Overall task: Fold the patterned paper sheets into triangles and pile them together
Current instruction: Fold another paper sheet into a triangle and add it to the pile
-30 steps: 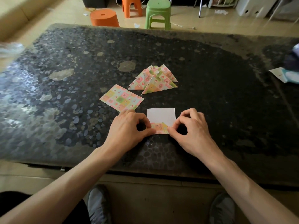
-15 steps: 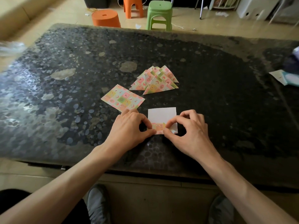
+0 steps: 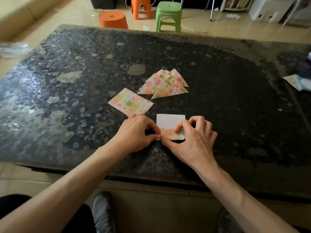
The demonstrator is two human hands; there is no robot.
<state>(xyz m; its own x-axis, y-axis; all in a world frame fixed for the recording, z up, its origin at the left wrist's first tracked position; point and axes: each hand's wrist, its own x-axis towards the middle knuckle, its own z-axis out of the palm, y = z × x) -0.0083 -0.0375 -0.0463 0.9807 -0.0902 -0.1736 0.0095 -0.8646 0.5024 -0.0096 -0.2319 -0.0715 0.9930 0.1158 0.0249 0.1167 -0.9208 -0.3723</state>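
- Your left hand (image 3: 136, 134) curls at the near-left corner of a paper sheet (image 3: 170, 121), thumb and forefinger pinching that corner against the desk (image 3: 235, 101)
- Your right hand (image 3: 193, 137) meets it from the other side, fingers bent, thumb and forefinger gripping the sheet's near edge, which is turned up so a strip of pink and yellow pattern shows
- The sheet lies white side up near the front edge of the desk, straight before you, between the two hands
- Just beyond your left hand, a flat patterned sheet (image 3: 130, 102) rests pattern up, turned at an angle, its near corner touching or hidden by your knuckles
- Farther back and a little right, the pile of folded triangles (image 3: 165, 84) sits fanned and overlapping, points away from you, apart from both sheets
- At the desk's far right edge lies a pale paper item (image 3: 296, 82), partly cut off by the frame
- Past the desk, on the tiled floor, stand a green stool (image 3: 169, 14), a round orange stool (image 3: 112, 19) and a taller orange one (image 3: 140, 7)
- Below the desk edge, your grey shoes (image 3: 101, 211) show on the floor
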